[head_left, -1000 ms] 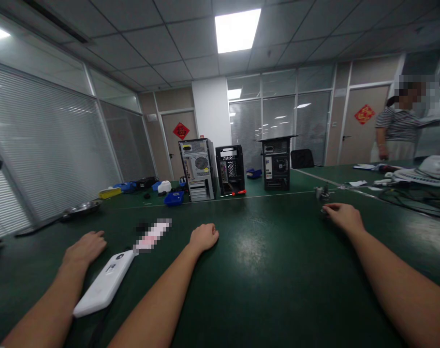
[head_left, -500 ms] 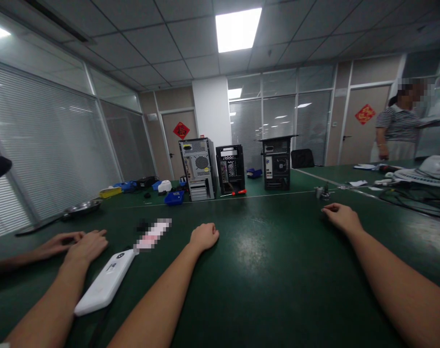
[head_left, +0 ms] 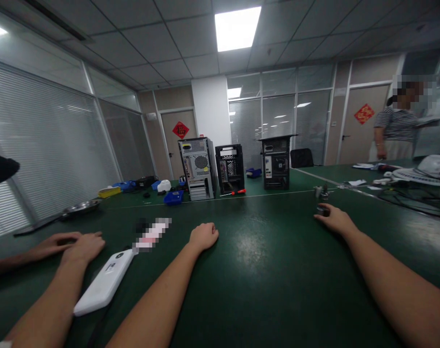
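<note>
Green tabletop [head_left: 263, 299] lies under the right hand [head_left: 338, 221], thumb and finger gripping a small metal piece [head_left: 322, 211]; handling it seemingly calls for a steady pinch. Well leftward, the left hand's [head_left: 203, 237] grip I can't tell.

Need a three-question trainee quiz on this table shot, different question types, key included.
1. What is at the fingertips of the camera wearer's right hand? A) black cap; B) small metal piece; C) sheet of paper.
2. True or false: a red-handled screwdriver lies in front of the middle computer case.
3. Fill the gap: the open tray beside the leftmost computer case is coloured ___.

Key: 1. B; 2. True; 3. blue.
</note>
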A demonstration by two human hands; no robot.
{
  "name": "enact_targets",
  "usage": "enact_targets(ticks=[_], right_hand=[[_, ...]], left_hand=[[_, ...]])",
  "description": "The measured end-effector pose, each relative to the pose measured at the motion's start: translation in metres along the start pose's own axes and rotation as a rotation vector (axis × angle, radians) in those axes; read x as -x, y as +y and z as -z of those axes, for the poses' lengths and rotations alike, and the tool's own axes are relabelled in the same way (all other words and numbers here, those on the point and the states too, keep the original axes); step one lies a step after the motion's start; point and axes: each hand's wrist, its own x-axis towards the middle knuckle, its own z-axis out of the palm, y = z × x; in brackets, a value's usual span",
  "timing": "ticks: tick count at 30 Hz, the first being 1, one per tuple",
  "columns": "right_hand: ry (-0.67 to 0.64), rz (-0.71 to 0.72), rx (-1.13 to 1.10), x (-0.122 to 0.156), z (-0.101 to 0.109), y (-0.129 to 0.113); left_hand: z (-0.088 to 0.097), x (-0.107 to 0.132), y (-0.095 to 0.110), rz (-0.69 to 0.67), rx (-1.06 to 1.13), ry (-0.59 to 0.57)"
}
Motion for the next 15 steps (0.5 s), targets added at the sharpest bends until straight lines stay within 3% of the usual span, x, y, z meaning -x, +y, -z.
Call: enact_targets(ticks=[6,11,13,15], right_hand=[[-0.091,0.008,0.038,0.001,-0.004,-0.003],[-0.098,0.122,0.014,0.008,0.003,-0.027],[-0.097,0.173,-0.001,0.012,0.007,-0.041],[-0.107,0.213,-0.009,0.014,0.009,-0.054]], left_hand=[[-0.002,0.000,0.000,-0.005,-0.004,0.007],[0.007,0.004,0.003,-0.032,0.008,0.010],[0.022,0.011,0.013,-0.172,0.013,0.098],[0.041,0.024,0.030,-0.497,-0.015,0.283]])
